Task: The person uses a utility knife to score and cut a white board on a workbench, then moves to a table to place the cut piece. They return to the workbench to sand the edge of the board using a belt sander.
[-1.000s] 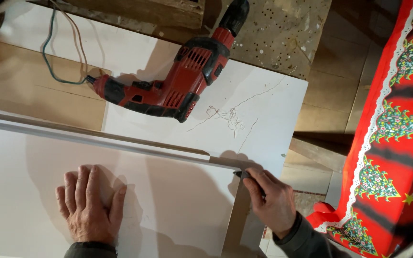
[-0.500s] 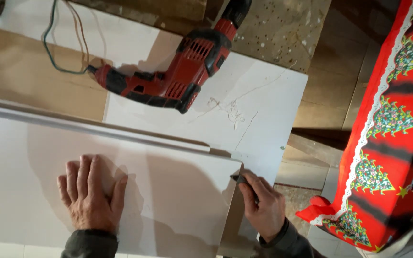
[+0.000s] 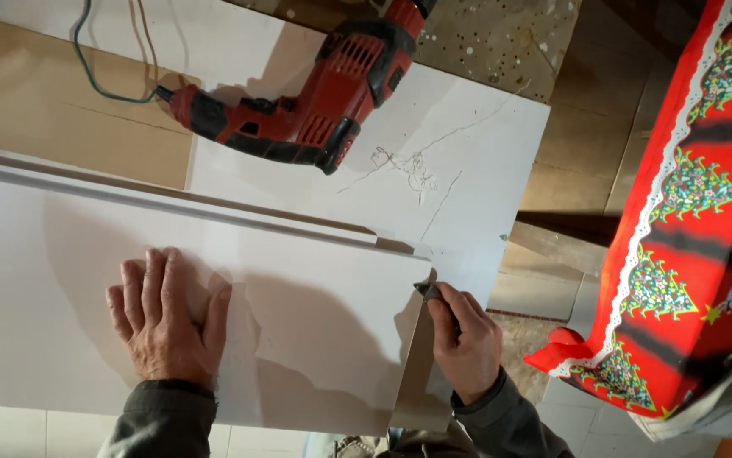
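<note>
Here the left hand [image 3: 166, 318] lies flat, fingers [image 3: 155, 276] spread and pressing down on a broad white rectangular panel [image 3: 298, 331] that covers the near part of the bench; it grips nothing. The right hand [image 3: 466, 339] sits at about three o'clock from the left one, just off the panel's right end. Its fingers are curled tight around a small dark pointed tool [image 3: 428, 291], whose tip touches the panel's upper right corner, at roughly eleven o'clock from the knuckles. What kind of tool it is cannot be told. A red and black corded power drill [image 3: 311, 110] rests on a second white sheet [image 3: 467, 161] at twelve o'clock, well apart from both hands. A red cloth with green tree patterns [image 3: 688, 229] hangs at three o'clock.
</note>
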